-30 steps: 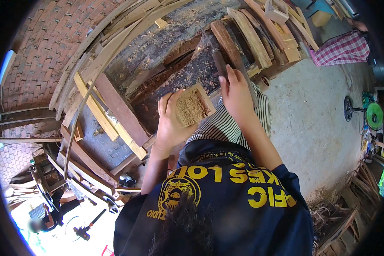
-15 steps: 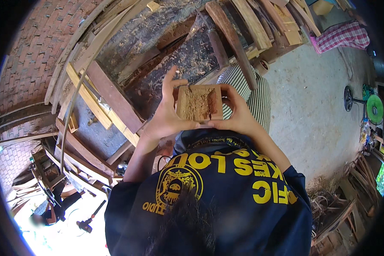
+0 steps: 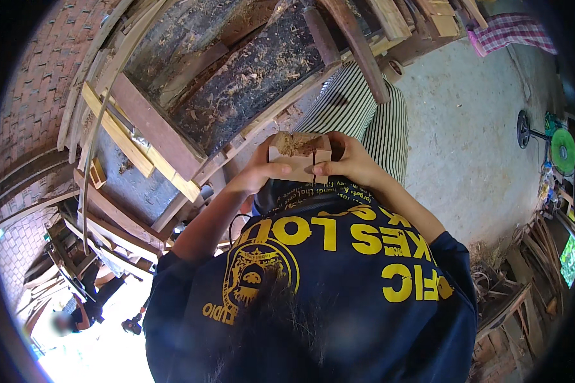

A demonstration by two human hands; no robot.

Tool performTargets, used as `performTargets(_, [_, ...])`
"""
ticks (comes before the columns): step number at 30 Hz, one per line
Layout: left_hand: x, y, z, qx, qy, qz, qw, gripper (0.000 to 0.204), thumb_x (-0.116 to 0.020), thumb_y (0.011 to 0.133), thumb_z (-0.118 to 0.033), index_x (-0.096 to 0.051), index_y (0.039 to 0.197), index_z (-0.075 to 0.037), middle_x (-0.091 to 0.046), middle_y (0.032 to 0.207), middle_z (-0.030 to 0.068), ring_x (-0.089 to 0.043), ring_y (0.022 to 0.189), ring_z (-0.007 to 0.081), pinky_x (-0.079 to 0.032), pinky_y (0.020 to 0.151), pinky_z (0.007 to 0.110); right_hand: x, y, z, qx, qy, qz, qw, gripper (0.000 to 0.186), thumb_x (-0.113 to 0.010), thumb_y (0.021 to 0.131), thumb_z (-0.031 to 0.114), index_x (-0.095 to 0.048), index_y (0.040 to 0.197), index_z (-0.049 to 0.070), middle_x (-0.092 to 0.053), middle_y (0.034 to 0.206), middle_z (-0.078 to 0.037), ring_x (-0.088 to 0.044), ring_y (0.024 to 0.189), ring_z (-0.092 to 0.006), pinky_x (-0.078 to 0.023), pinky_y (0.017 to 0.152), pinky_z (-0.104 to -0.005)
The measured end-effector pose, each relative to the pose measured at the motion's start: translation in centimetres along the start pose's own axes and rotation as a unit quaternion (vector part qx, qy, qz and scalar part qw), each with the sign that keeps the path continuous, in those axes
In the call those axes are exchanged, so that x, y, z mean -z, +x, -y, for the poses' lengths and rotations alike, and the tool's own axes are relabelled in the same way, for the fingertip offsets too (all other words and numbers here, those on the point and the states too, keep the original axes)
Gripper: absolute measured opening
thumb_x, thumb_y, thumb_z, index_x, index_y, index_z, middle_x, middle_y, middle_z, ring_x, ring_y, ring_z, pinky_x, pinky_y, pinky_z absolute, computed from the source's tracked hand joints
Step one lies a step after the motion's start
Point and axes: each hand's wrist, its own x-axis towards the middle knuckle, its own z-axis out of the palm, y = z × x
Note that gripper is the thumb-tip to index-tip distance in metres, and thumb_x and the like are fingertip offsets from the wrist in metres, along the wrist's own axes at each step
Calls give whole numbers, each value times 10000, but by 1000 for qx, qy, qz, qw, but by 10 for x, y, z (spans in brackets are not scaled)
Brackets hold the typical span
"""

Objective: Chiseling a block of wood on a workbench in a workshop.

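My left hand (image 3: 262,171) and my right hand (image 3: 350,165) grip a small wooden block (image 3: 295,163) from either side, close to my body, thumbs on its pale side. Rough chipped wood shows in its hollowed top, and a dark vertical line runs down that side near my right thumb. Beyond my lap in striped cloth (image 3: 335,102), a dark cylindrical handle (image 3: 319,35) and a long wooden bar (image 3: 358,57) lie at the bench edge. The fingertips behind the block are hidden.
The dark bench (image 3: 243,76) carries shavings, with planks (image 3: 115,127) stacked leftward. A concrete floor (image 3: 460,147) lies right, with a green fan (image 3: 562,153) and scrap wood (image 3: 517,300). Plaid cloth (image 3: 511,35) shows upper right, another person (image 3: 83,313) lower left.
My right hand has let go of the handled tool and taken hold of the block beside my left hand. The block has come toward my body and tipped, showing more of its side.
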Motion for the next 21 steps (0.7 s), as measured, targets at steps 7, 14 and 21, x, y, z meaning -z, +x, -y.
performTargets(7, [13,7,9,-3,15,27,1000,995,-820,599,-214,-305,1400,76,-530,1280,196,-532,1179,278,-387,1041,388,14,13,-8,17,-27,36,999,720,-867,633,183,-510,1191,-99,-646,1060,-133,-629,960,-192,-490,880,-299])
performTargets(14, [26,15,12,-10,24,53,998,1021,-842,595,-236,-299,1404,70,-519,1293,181,-520,1189,262,-388,1035,380,16,19,-13,21,-6,42,999,721,-864,624,162,-495,1189,-91,-637,1085,-138,-620,993,-192,-484,903,-310])
performTargets(21, [33,20,17,4,25,75,997,1005,-850,573,-214,-330,1388,58,-535,1269,178,-535,1178,269,-396,1030,401,17,18,-13,2,-6,48,999,769,-866,621,157,-453,1217,-99,-626,1103,-155,-610,1022,-204,-474,926,-321])
